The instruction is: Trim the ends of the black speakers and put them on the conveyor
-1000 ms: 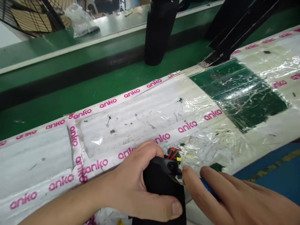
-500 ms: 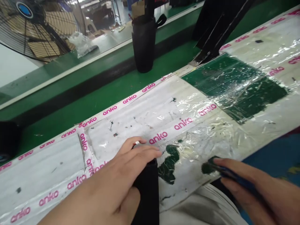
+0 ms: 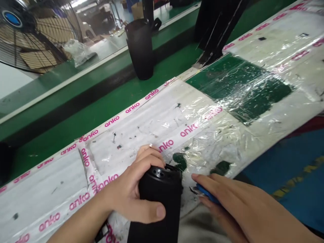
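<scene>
My left hand (image 3: 136, 192) is wrapped round a black cylindrical speaker (image 3: 158, 202), thumb across its near side and fingers over the far side. The speaker's upper end, with small round openings on a glossy strip, faces up and away from me. A small white piece shows at the fingers of this hand. Just right of the speaker, my right hand (image 3: 227, 199) is closed on a small blue-handled tool (image 3: 206, 193) with a metal tip pointing at the speaker's upper edge. A small gap lies between tip and speaker. The tool's exact kind is not clear.
The worktop (image 3: 141, 121) is covered in white sheet and clear tape with pink lettering, worn through to green in patches. Beyond runs a green conveyor belt (image 3: 101, 98) carrying a black cylinder with a strap loop (image 3: 140, 50). A large fan (image 3: 37, 33) stands behind at left.
My left hand has turned the speaker so that its upper end shows. My right hand has moved left with the blue-handled tool, close to the speaker. The view has shifted slightly.
</scene>
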Available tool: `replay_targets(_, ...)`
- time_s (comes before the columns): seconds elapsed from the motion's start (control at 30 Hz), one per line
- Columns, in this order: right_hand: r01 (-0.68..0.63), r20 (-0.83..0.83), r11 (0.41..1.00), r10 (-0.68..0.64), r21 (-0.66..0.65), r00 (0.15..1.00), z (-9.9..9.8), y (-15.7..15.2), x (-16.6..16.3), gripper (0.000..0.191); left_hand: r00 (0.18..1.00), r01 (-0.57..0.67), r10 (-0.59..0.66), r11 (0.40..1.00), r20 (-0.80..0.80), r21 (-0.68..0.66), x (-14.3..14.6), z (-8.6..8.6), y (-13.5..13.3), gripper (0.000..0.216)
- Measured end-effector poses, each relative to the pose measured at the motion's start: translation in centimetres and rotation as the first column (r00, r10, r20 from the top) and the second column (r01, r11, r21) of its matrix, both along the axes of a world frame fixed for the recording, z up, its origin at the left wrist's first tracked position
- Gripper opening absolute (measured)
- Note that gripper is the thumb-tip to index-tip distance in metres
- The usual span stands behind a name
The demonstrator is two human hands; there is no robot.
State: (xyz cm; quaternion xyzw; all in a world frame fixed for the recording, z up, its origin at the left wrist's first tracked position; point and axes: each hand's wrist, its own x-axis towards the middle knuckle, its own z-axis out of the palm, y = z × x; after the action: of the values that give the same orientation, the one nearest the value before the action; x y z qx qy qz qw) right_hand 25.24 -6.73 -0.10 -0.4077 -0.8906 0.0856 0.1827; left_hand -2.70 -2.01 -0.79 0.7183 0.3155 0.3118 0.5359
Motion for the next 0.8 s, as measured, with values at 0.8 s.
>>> replay_targets(0.8, -0.055, -0.006, 0.996, 0.055, 0.063, 0.998, 0.3, 0.9, -2.9, 0.042, 0.997, -0.079, 0.078, 0.979, -0.012, -0.189, -0.4, 1.2, 0.0, 0.055)
